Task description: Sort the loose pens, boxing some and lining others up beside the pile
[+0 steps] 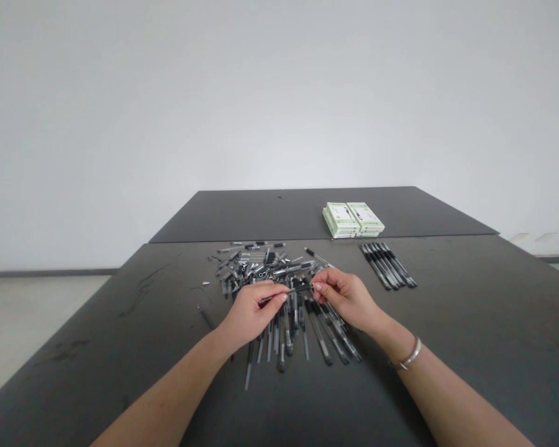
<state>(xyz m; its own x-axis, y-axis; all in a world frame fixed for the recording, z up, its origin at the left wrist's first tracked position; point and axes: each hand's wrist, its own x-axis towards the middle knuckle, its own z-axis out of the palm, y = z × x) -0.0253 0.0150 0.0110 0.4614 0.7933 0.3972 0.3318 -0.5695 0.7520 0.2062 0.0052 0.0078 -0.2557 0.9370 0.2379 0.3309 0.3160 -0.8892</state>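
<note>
Between my two hands lies a slim pen (300,288) with a black grip, held nearly level above a heap of pen parts (261,267). My left hand (256,309) pinches its barrel between thumb and fingers. At the other end, my right hand (342,295) closes its thumb and forefinger on the pen's tip; whether a small separate part sits in those fingers is too small to tell. Below the hands, several clear barrels with black grips (323,332) and thin refills (249,366) fan out toward me.
Several capped pens (386,266) lie side by side in a row at the right. Behind them stand stacked green-and-white boxes (353,220) on the far table section. A small metallic tip (205,284) lies left of the heap on the dark table (135,347).
</note>
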